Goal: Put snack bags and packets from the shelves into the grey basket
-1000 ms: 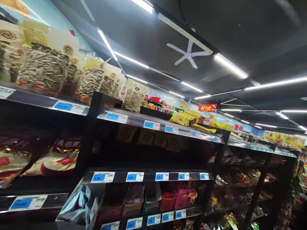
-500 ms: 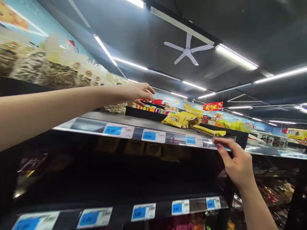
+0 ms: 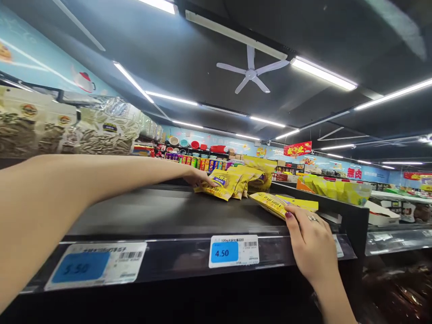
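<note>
Several yellow snack bags (image 3: pixel 238 182) stand leaning together at the back of a dark shelf. My left hand (image 3: pixel 199 177) reaches across the shelf and grips the left edge of the front bag; one finger lies over its face, while the other fingers are partly hidden. Another yellow snack bag (image 3: pixel 273 204) lies flat on the right, towards the shelf front. My right hand (image 3: pixel 312 238), with a ring on one finger, holds that bag's near edge between thumb and fingers.
Price tags (image 3: pixel 234 251) line the front edge of the shelf (image 3: pixel 151 211). Clear bags of seeds (image 3: pixel 108 130) stand at the left. A dark divider (image 3: pixel 351 211) closes the shelf's right end, with more yellow-green packets (image 3: pixel 337 189) behind it.
My left hand has come down from the air onto the standing bags. My right hand has moved from the shelf edge onto the flat bag. The view has moved closer to the shelf.
</note>
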The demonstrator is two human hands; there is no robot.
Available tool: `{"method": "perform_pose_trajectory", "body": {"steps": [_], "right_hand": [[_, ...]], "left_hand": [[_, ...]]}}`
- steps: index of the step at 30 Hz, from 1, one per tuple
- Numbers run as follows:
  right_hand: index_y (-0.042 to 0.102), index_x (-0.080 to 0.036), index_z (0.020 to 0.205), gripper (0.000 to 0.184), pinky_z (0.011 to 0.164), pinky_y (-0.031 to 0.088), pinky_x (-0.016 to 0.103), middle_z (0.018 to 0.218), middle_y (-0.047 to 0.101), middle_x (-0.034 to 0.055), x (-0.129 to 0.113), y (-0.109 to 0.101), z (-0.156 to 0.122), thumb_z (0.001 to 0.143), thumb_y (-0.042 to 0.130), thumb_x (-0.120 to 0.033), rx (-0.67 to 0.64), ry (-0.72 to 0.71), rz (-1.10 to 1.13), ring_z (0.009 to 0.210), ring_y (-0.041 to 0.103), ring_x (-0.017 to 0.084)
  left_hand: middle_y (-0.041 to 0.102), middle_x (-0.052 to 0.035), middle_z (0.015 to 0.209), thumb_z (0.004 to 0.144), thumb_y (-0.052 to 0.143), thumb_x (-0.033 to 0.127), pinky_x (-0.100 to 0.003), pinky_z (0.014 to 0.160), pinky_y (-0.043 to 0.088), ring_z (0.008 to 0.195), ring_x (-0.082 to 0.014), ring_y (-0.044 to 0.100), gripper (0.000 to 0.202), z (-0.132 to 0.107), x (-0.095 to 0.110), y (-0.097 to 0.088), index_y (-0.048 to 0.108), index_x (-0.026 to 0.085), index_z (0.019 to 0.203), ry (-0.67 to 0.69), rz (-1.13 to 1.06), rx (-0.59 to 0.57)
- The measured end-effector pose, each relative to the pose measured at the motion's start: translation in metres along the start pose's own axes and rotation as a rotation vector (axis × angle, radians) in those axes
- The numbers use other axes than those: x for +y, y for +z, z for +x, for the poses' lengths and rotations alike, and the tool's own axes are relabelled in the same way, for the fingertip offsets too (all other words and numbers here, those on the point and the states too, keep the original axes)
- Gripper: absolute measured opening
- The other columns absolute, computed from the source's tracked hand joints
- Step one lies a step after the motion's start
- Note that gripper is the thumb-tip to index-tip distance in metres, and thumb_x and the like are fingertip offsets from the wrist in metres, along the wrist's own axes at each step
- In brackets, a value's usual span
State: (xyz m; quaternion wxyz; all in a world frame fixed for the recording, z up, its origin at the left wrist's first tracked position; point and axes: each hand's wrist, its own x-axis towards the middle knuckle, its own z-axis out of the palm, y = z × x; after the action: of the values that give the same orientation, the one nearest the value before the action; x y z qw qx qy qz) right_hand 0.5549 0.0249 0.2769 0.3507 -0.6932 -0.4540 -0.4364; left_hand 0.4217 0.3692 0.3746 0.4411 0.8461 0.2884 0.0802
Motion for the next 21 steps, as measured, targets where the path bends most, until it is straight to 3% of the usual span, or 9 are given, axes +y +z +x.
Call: {"method": "perform_pose_trajectory", "body": {"steps": [3, 6, 10, 16, 21], "right_hand": [[0.064, -0.019, 0.102, 0.048, 0.091, 0.04, 0.045, 0.106, 0.068, 0.0087, -0.005, -0.001, -0.003, 0.096, 0.026, -0.046, 0.011, 0.039, -0.026, 0.104, 0.059, 0.026], [0.064, -0.019, 0.102, 0.046, 0.091, 0.04, 0.044, 0.106, 0.068, 0.0085, -0.008, -0.001, -0.004, 0.096, 0.026, -0.044, 0.014, 0.041, -0.028, 0.103, 0.059, 0.026], [0.064, -0.019, 0.102, 0.046, 0.092, 0.039, 0.044, 0.106, 0.068, 0.009, -0.009, -0.002, -0.005, 0.096, 0.026, -0.044, 0.019, 0.046, -0.028, 0.103, 0.059, 0.026], [0.063, -0.02, 0.103, 0.044, 0.092, 0.038, 0.043, 0.106, 0.068, 0.0077, -0.009, -0.002, -0.005, 0.096, 0.027, -0.043, 0.027, 0.042, -0.018, 0.104, 0.058, 0.025], [0.063, -0.018, 0.104, 0.044, 0.092, 0.039, 0.043, 0.106, 0.067, 0.0087, -0.008, -0.002, -0.008, 0.096, 0.027, -0.043, 0.033, 0.043, -0.017, 0.103, 0.058, 0.026]], "left_hand": [[0.073, -0.0112, 0.09, 0.049, 0.084, 0.025, -0.028, 0.073, 0.05, 0.086, -0.0241, 0.065, 0.037, 0.017, 0.007, 0.013, 0.07, 0.014, 0.082, 0.106, -0.17, -0.106], [0.073, -0.0106, 0.081, 0.052, 0.084, 0.019, -0.029, 0.07, 0.052, 0.07, -0.0212, 0.066, 0.034, 0.032, 0.016, 0.025, 0.07, 0.01, 0.081, 0.222, -0.355, -0.085], [0.073, -0.0034, 0.074, 0.061, 0.08, 0.024, -0.025, 0.07, 0.054, 0.067, -0.0173, 0.067, 0.027, 0.045, 0.025, 0.045, 0.067, 0.016, 0.083, 0.303, -0.476, -0.088], [0.074, -0.0087, 0.084, 0.065, 0.077, 0.033, -0.027, 0.067, 0.056, 0.071, -0.0199, 0.068, 0.035, 0.051, 0.021, 0.051, 0.068, 0.012, 0.092, 0.183, -0.514, -0.204], [0.074, -0.0086, 0.076, 0.072, 0.069, 0.032, -0.026, 0.061, 0.055, 0.063, -0.0189, 0.067, 0.025, 0.049, 0.029, 0.054, 0.068, 0.011, 0.086, 0.099, -0.512, -0.226]]}}
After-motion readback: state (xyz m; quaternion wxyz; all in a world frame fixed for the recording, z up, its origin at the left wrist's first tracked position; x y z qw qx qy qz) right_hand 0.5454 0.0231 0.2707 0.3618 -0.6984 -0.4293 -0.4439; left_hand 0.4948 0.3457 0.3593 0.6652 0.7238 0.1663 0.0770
